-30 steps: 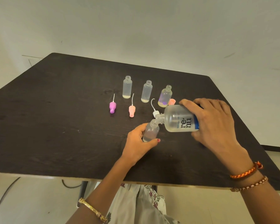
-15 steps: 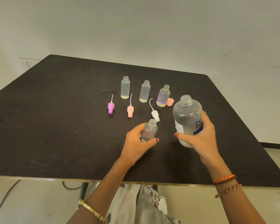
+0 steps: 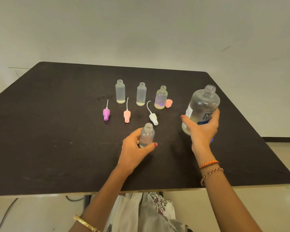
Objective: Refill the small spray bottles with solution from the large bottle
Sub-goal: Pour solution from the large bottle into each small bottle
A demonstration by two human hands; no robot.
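Note:
My right hand point(image 3: 202, 129) grips the large clear bottle point(image 3: 201, 105), upright and uncapped, above the table's right side. A small open spray bottle point(image 3: 147, 135) stands on the dark table point(image 3: 57, 131), and my left hand point(image 3: 134, 148) holds it round its body. Three more small open bottles stand in a row behind: two clear ones point(image 3: 120, 91) point(image 3: 141, 94) and one with purple flowers point(image 3: 161, 97). In front of them lie a purple spray top point(image 3: 106, 113), a pink one point(image 3: 127, 115) and a white one point(image 3: 153, 117), each with a thin tube.
A small pink cap point(image 3: 168, 103) sits beside the flowered bottle. The table's front edge runs just above my lap, and a bare wall rises behind. A cable hangs under the table at the left.
My right hand has swung the large bottle from tipped over the small bottle's mouth back to upright and moved it rightward. My left hand has stayed on the small bottle.

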